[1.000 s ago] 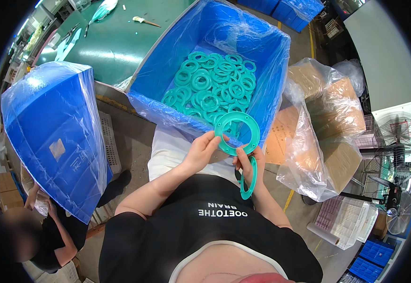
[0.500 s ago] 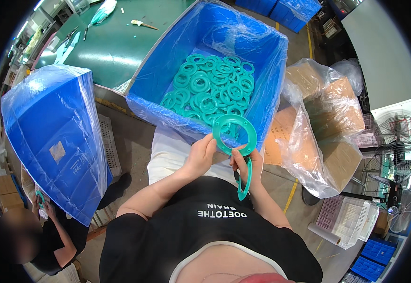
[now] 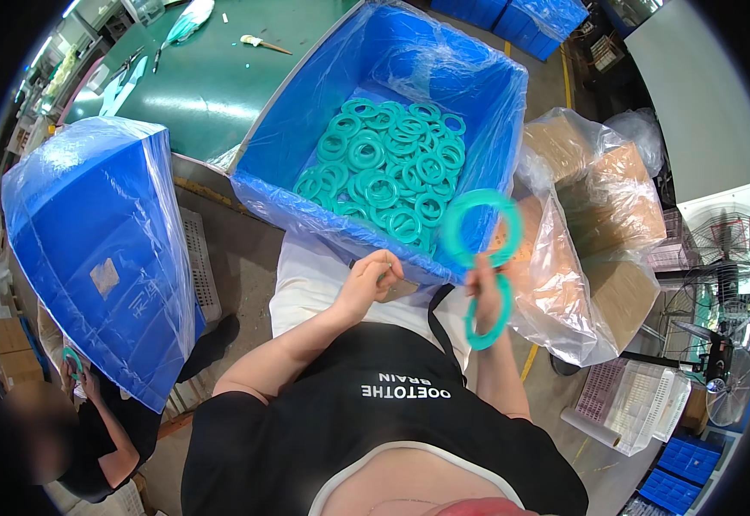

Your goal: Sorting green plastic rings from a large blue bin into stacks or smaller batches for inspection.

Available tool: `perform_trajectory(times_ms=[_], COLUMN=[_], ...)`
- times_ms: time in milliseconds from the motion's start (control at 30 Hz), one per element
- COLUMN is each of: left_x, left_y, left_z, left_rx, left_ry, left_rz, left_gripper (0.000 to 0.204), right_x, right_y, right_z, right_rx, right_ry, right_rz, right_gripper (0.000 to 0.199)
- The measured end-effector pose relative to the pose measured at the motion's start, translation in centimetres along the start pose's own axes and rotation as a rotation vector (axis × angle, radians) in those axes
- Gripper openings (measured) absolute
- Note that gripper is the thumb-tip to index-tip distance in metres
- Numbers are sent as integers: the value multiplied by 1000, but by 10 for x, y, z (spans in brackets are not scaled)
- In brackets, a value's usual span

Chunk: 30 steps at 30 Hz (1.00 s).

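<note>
My right hand (image 3: 484, 282), blurred by motion, grips two green plastic rings. One larger flat ring (image 3: 454, 230) stands up above the fingers, over the right wall of the blue bin (image 3: 306, 120). A smaller-looking ring (image 3: 502, 316) hangs below the same hand. My left hand (image 3: 371, 282) is apart from the rings, just outside the bin's near edge, its fingers curled in. Whatever lies inside those fingers, if anything, is hidden. Inside the bin, lined with clear plastic film, lies a heap of similar green rings (image 3: 365, 153).
A green table (image 3: 207, 82) at the far left bears a brush (image 3: 265, 44). Left of me stands another film-covered blue bin (image 3: 100, 241), with a co-worker (image 3: 104, 421) beside it handling a green ring. Plastic-wrapped cardboard boxes (image 3: 620, 189) and a fan (image 3: 723, 378) are on the right.
The rings have moved rightward with my right hand, away from my left. My left hand has let go of the larger ring's edge and curled its fingers.
</note>
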State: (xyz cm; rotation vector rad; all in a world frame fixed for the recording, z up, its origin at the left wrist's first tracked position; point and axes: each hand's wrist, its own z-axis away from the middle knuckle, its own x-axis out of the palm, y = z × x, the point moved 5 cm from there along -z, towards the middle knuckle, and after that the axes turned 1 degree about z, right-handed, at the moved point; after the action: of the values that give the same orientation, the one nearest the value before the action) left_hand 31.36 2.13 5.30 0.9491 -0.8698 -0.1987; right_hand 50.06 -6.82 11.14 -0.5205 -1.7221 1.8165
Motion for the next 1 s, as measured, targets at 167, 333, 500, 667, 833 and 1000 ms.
perform_trajectory(times_ms=[167, 333, 500, 667, 833, 1000], left_x=[1, 18, 46, 55, 62, 63], left_y=[-2, -5, -3, -4, -7, -16], left_z=[2, 0, 5, 12, 16, 20], left_rx=[-8, -145, -211, -176, -192, -280], left_ry=[-32, -76, -172, -187, -283, -383], left_rz=[71, -39, -183, -263, -243, 183], left_gripper=[20, 27, 31, 31, 27, 28], right_x=[-68, -35, 15, 22, 28, 27], right_y=[-33, -13, -3, 10, 16, 14], right_z=[-45, -27, -20, -17, -4, -1], right_rx=[-70, -41, -108, 8, -35, -57], right_ry=[172, 102, -84, -207, -41, 17], right_rz=[-429, -327, -226, -158, -43, -21], right_gripper=[29, 56, 63, 60, 45, 42])
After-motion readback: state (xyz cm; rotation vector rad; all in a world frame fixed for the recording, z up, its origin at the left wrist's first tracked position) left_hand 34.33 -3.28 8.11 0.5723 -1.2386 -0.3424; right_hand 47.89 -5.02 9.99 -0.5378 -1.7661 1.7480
